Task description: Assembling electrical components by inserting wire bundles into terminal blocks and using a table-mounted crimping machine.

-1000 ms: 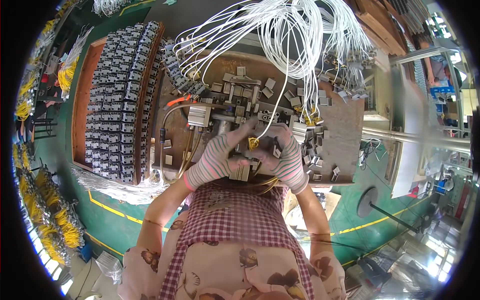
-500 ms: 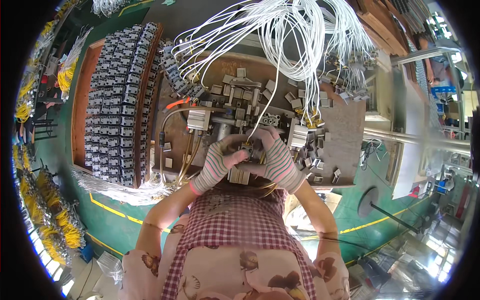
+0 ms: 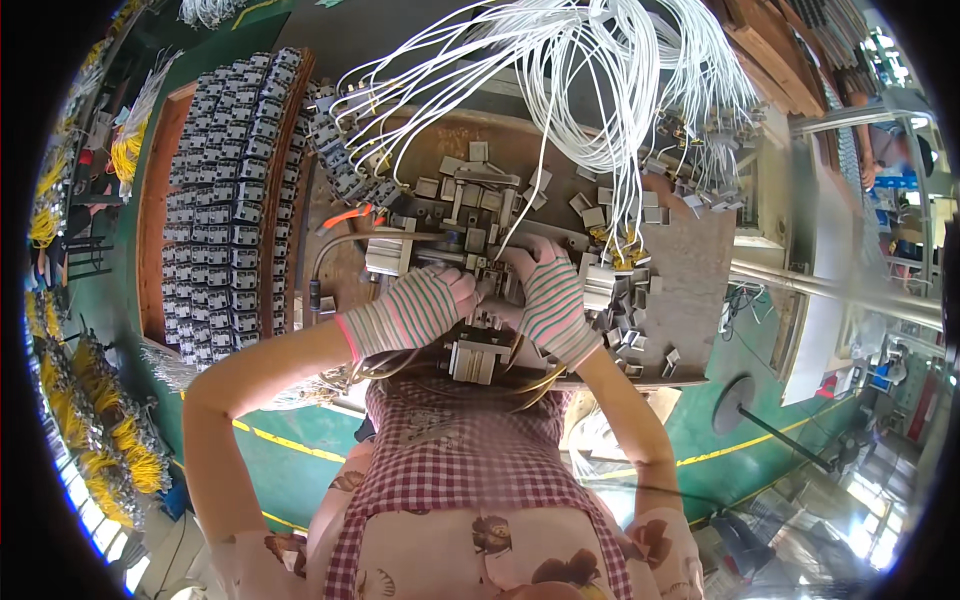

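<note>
Both my hands wear striped, fingerless-looking knit gloves and meet at a metal clamping fixture [image 3: 470, 240] in the middle of the worktable. My left hand [image 3: 412, 308] lies at the fixture's near left side, its fingers curled inward; what they hold, if anything, is hidden. My right hand [image 3: 550, 300] is closed at the fixture's right side, around a small metal block mostly hidden by the fingers. One white cable [image 3: 526, 205] runs down from the bundle to that block. A silver pneumatic cylinder [image 3: 473, 362] sits just below the hands, another cylinder [image 3: 388, 254] to the left.
A wooden tray [image 3: 150, 250] at left carries rows of grey-black blocks [image 3: 215, 220]. White cables [image 3: 590, 90] hang in a large bundle at the back. Loose metal caps [image 3: 632, 325] scatter the table [image 3: 690, 290] at right. An orange-tipped tool [image 3: 347, 217] lies left; hoses [image 3: 375, 240] curve by the fixture.
Both hands have moved up and away from me, to the fixture, taking the cabled block along. The left hand has turned palm down, its elbow swinging outward to the left.
</note>
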Tool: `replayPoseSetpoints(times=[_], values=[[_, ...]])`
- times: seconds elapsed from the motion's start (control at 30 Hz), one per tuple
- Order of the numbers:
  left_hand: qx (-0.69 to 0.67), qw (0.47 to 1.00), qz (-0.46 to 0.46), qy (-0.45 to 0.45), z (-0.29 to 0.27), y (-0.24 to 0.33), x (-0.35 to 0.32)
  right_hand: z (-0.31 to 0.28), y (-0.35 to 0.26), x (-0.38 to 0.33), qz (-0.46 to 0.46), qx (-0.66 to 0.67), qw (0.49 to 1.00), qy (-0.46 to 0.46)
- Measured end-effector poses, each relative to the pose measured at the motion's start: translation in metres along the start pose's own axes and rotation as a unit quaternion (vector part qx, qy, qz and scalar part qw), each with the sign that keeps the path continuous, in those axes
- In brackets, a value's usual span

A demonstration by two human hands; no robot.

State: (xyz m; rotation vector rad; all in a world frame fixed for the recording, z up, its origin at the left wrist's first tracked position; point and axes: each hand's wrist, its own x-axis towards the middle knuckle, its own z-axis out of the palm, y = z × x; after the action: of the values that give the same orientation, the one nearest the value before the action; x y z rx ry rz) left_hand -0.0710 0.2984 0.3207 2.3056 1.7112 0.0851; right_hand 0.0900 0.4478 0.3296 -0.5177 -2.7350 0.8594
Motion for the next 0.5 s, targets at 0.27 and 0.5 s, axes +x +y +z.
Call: replayPoseSetpoints(times=[0.27,0.5], values=[[0.037,0.996,0.075,0.039,-0.006,-0.012,0.004,-0.003,0.000,0.002,-0.029,-0.014,0.999,0.012],[-0.531,0.815,-0.126,0.193,-0.002,-0.002,-0.022,-0.045,0.015,-0.014,0.058,0.041,0.973,0.220]])
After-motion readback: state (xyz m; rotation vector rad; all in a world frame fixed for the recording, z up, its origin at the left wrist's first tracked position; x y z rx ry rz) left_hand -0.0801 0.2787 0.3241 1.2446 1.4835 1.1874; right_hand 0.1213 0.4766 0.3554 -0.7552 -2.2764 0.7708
